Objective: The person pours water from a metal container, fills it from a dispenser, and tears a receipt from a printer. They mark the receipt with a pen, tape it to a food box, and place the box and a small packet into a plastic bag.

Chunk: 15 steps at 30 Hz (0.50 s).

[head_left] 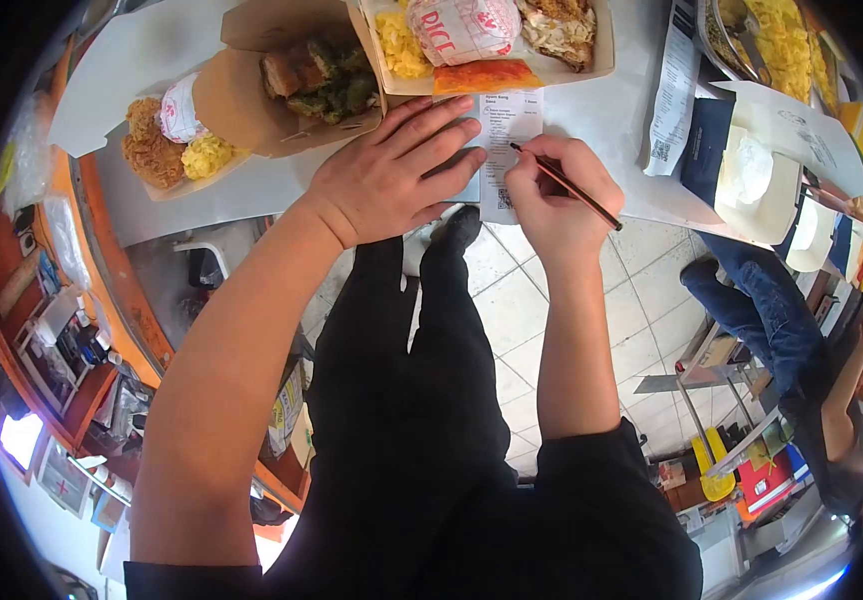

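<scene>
Head view: right hand [564, 195], pen [570, 186] grasped, tip at printed receipt [497, 150]; receipt flat on metal counter [287, 190], below the rice box [592, 70]; left hand [392, 172], grasping nothing, fingers extended beside receipt.

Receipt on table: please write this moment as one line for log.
right hand: pen, tip over receipt | left hand: fingers at receipt edge | food box: beyond receipt
</scene>
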Motion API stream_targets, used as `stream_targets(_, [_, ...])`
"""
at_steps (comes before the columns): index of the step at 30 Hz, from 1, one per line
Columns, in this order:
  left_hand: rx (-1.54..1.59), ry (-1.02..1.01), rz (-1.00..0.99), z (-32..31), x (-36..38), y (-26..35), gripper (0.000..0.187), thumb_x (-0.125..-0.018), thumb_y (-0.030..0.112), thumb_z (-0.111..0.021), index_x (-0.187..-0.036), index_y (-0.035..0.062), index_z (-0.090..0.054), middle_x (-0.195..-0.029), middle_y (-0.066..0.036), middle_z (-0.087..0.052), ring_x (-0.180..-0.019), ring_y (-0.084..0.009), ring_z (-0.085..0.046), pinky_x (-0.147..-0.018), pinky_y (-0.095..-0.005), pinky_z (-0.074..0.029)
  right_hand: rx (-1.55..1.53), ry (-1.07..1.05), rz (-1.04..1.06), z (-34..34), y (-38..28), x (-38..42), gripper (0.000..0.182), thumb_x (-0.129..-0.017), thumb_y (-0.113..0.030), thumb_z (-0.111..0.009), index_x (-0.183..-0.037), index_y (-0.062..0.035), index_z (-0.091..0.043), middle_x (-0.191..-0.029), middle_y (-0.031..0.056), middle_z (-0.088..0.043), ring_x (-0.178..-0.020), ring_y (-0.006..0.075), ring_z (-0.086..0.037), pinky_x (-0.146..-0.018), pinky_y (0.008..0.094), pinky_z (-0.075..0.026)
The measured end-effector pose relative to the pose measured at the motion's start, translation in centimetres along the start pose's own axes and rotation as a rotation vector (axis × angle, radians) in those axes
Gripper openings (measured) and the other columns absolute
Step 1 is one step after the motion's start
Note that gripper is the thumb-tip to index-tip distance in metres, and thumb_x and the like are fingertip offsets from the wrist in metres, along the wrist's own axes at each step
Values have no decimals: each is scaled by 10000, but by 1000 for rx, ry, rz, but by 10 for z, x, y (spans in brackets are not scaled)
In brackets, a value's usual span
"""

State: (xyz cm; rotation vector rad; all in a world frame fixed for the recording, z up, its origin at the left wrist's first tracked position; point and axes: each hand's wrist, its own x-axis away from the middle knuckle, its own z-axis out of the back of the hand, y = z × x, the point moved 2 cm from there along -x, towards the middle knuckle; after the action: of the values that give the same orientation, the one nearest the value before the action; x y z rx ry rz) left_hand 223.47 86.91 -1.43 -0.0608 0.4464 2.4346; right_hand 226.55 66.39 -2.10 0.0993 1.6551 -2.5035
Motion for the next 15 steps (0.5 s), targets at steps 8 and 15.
stream_targets(8, [10,8,-2,-1,0,2,583,-700,308,-867,-1230,151,-681,-1428,-37,-561,-1439,-262,-467,-1176,-472,-418,-7,-19,-62,1,0,5,81,-812,37,-747,-869,-4,-705,-768,17,-685,-642,44,-600,-573,195,-469])
stream_targets(15, [41,-49,3,-1,3,1,567,-775,285,-800,-1296,152,-620,-1461,-59,-539,-1446,-271,-447,-1208,-454,-365,-30,-88,29,-2,0,1,84,-812,37,-743,-868,-6,-699,-769,17,-676,-620,47,-577,-564,202,-458])
